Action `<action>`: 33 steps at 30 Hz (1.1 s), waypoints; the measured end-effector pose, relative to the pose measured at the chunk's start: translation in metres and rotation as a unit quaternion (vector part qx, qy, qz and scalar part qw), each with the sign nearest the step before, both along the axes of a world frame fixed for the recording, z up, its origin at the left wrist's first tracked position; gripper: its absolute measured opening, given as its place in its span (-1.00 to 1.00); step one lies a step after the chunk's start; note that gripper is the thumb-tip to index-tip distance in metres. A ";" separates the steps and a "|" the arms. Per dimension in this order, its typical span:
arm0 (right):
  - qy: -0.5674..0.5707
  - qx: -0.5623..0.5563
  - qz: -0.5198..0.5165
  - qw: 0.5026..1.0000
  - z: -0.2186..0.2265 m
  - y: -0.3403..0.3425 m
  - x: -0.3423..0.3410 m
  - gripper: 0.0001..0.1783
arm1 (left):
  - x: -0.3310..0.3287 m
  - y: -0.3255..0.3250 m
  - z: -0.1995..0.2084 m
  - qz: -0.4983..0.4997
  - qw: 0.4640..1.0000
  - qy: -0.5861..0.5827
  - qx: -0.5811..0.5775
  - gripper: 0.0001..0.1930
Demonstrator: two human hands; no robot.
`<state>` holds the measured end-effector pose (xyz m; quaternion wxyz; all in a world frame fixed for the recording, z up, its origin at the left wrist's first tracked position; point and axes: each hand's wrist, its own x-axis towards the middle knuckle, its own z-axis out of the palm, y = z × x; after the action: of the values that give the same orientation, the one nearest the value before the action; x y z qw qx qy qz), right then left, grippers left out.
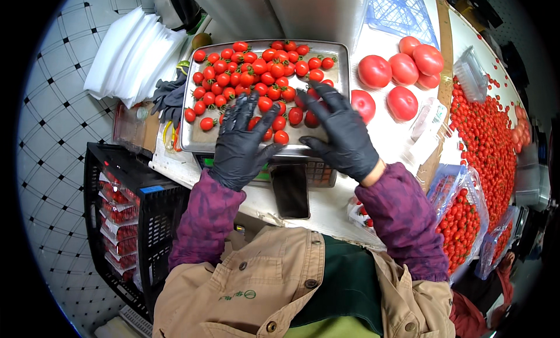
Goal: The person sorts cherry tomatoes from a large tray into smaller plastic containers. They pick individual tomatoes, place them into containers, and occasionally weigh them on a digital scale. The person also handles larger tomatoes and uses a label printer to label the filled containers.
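Cherry tomatoes [247,79], red with some green stems, lie loose across a shallow metal tray [205,140]. The tray sits on a weighing scale [322,173], whose front keys and green display partly show. My left hand [239,148], in a black glove, rests over the tray's near side, its fingers stretched out among the tomatoes. On the right, my right hand [344,133], gloved alike, has its fingers spread over the tray's near right part, close to a few tomatoes. Neither hand is closed round a tomato; what lies under the fingers is hidden. A dark phone [290,192] lies before the scale.
Large tomatoes [402,68] sit right of the tray. Further right are a heap of cherry tomatoes [484,145] and a bagged lot [459,224]. White foam sheets [137,55] and dark gloves [170,98] lie left. A black crate [160,221] holds packed tomatoes below.
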<state>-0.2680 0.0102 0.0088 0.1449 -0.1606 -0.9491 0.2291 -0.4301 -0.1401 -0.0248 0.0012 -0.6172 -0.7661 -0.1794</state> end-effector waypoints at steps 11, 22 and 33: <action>-0.097 -0.016 -0.061 0.993 -0.020 -0.008 -0.009 0.01 | -0.012 -0.014 0.004 0.152 0.978 -0.116 -0.082 0.10; 0.014 -0.224 0.020 0.974 -0.034 -0.002 -0.027 -0.05 | -0.007 0.025 -0.007 0.056 0.975 -0.205 -0.072 -0.03; 0.069 -0.823 -0.038 0.562 -0.013 0.015 -0.031 -0.34 | 0.001 0.032 -0.016 0.067 0.855 -0.512 0.054 -0.27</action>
<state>-0.2991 0.0250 -0.0039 0.0236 -0.2301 -0.3283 0.9158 -0.4287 -0.1077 -0.0405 -0.3462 -0.3846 -0.6869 -0.5103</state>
